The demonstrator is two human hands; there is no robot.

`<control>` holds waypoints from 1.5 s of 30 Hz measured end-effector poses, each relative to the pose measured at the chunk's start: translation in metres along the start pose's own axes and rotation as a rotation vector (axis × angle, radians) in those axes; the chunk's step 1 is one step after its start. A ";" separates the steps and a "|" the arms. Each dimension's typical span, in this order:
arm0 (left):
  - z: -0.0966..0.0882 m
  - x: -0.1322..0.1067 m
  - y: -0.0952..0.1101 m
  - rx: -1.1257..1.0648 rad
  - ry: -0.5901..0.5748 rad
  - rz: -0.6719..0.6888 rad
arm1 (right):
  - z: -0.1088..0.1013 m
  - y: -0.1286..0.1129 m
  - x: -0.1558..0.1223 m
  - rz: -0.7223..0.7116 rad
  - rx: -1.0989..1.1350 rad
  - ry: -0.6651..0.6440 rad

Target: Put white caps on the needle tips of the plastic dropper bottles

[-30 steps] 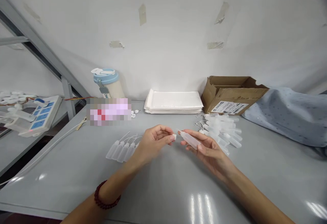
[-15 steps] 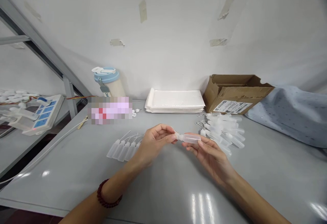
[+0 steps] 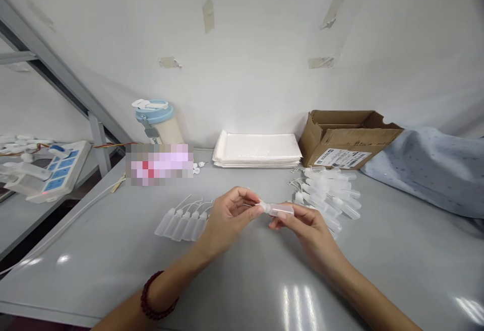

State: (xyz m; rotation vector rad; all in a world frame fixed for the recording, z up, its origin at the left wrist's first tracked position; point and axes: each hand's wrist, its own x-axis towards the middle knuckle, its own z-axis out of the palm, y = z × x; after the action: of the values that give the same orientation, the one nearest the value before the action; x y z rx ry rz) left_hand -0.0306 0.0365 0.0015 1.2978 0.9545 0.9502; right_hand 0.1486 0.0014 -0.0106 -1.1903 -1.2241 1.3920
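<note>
Between my hands, above the grey table, a small translucent plastic bottle [image 3: 280, 209] lies nearly level. My left hand [image 3: 230, 215] pinches its cap end with thumb and fingers. Around the bottle's body, near its base, my right hand [image 3: 306, 222] is closed. To the left, partly behind my left hand, a row of similar bottles [image 3: 180, 225] lies side by side, thin tubes pointing away from me. Beyond my right hand is a loose heap of more such bottles [image 3: 327, 192].
At the back stand a stack of white padded envelopes [image 3: 260, 149], an open cardboard box [image 3: 351, 142] and a cream drink cup [image 3: 166, 127] with a blue lid. Blue cloth [image 3: 431, 170] lies at right. A white scale [image 3: 62, 172] sits on the left-hand surface, with a white cable [image 3: 71, 225] nearby.
My right hand has shifted its grip on the bottle, its fingers now folded further round the body. My left hand stays at the cap end. The view has moved slightly.
</note>
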 end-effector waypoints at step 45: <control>-0.006 -0.002 0.013 0.312 -0.337 -0.038 | 0.013 0.006 -0.008 0.240 0.293 -0.164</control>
State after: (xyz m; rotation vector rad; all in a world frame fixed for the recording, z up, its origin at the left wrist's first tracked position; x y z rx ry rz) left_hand -0.0374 0.0373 0.0146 1.6351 0.8795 0.5404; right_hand 0.1361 -0.0086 -0.0152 -1.0578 -0.9657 1.8088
